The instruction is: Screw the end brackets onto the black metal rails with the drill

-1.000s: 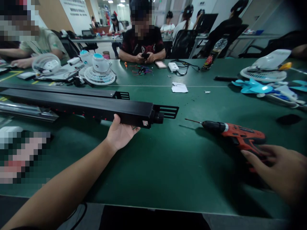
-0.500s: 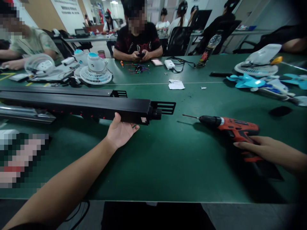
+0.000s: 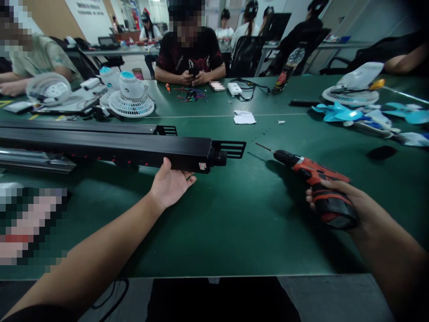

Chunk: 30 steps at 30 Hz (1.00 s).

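Note:
A long black power strip [image 3: 134, 151] lies across the green table [image 3: 234, 223], its bracket end pointing right. My left hand [image 3: 170, 184] cups the strip from below near that end, thumb against its front face. My right hand [image 3: 338, 199] is wrapped round the grip of a red and black cordless drill [image 3: 311, 179]. The drill is lifted, and its thin bit points left toward the strip's bracket, a short gap away.
A second black strip [image 3: 100, 129] and a metal rail [image 3: 36, 161] lie behind and left. White desk fans [image 3: 131, 100], blue fan blades [image 3: 348, 114], paper scraps [image 3: 244, 118] and a black patch [image 3: 381, 153] sit farther back. Other people sit round the table.
My right hand has closed round the drill's grip and lifted it off the table, swinging the bit toward the strip's end. My left hand has stayed on the strip.

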Each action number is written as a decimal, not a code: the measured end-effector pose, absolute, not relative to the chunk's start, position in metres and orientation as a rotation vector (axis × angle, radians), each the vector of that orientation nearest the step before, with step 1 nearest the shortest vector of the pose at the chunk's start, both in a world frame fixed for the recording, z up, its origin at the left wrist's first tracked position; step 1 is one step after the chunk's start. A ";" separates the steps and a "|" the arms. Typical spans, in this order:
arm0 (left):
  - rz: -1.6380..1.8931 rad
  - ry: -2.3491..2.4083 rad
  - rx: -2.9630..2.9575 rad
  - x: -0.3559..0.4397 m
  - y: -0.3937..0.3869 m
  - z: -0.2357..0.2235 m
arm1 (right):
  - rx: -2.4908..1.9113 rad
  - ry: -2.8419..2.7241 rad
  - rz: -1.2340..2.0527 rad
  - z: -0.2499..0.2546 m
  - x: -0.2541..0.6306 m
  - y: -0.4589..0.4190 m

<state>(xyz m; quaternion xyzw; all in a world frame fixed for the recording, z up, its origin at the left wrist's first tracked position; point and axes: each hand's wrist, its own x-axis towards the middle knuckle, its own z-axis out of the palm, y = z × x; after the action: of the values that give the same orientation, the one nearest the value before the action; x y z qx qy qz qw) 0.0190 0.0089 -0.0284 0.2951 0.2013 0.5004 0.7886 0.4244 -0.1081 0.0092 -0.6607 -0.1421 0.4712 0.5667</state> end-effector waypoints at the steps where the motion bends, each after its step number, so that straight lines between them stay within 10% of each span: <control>1: 1.078 0.433 0.633 0.019 0.008 -0.028 | -1.532 -0.249 1.154 0.010 0.418 -0.109; 30: 1.058 0.458 0.648 0.016 0.005 -0.029 | -0.820 -0.683 1.251 -0.011 0.350 -0.022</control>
<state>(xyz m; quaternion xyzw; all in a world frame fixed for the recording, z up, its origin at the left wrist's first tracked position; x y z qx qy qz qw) 0.0159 0.0047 -0.0292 0.3007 0.2128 0.4911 0.7894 0.3497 -0.0219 -0.0112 -0.3653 -0.3044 0.5572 0.6808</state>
